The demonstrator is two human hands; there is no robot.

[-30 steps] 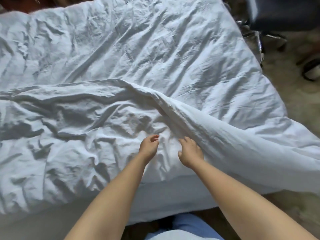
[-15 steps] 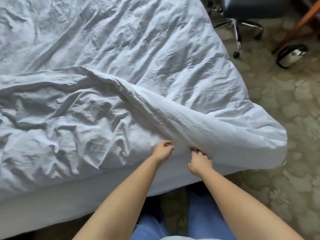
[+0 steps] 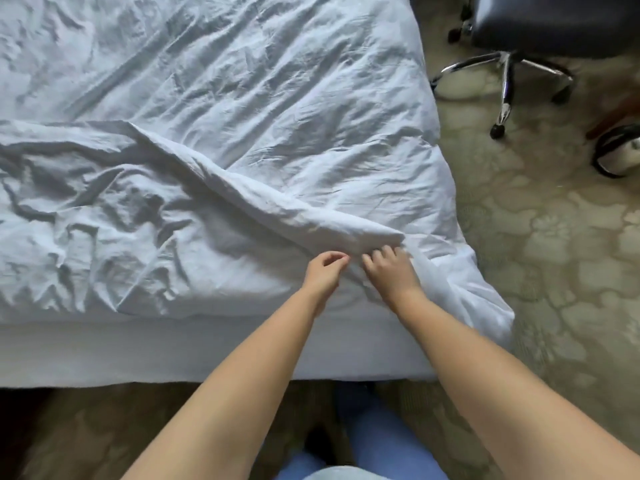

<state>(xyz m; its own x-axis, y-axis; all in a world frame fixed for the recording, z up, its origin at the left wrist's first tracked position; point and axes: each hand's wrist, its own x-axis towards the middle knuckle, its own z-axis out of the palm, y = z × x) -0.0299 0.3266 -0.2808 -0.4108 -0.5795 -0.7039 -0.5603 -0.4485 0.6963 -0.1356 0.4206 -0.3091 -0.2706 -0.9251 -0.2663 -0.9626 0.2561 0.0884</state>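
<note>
- Duvet (image 3: 277, 150) on bed (image 3: 173, 348), fold at near right corner
- Right hand (image 3: 391, 271) fingers pinch fold; left hand (image 3: 325, 271) fingers curled, grip unclear
- Risk: weak pinch slips, corner drops to floor (image 3: 554, 271)

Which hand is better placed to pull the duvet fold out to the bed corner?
Right. The right hand has fingers on the fold; the left hand is curled just short of it.

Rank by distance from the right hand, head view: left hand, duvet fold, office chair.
1. duvet fold: in contact with the right hand, at its fingers.
2. left hand: just to its left, a small gap apart.
3. office chair: far off, on the floor past the bed's right side.
</note>
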